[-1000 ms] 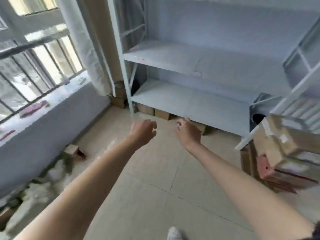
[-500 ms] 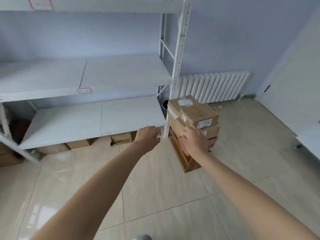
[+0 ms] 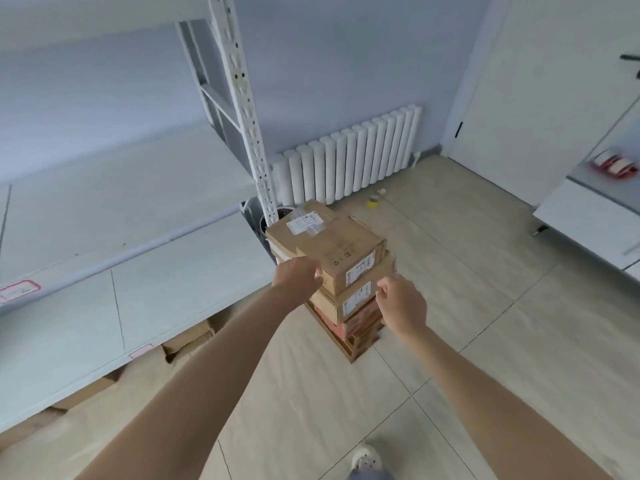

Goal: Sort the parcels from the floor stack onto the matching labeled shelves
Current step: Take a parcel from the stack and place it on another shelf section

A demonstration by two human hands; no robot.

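Print on the top parcel label: too small to read. Left hand covers that parcel's near-left corner; whether the fingers grip it cannot be told. Lower parcels in the floor stack partly hidden by right hand. Pink shelf label illegible, cut by the left edge. Shoe cut by the bottom edge.

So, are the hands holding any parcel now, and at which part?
Nothing is lifted yet. The left hand touches the near left corner of the top parcel on the stack; the right hand is open beside the stack, apart from it.
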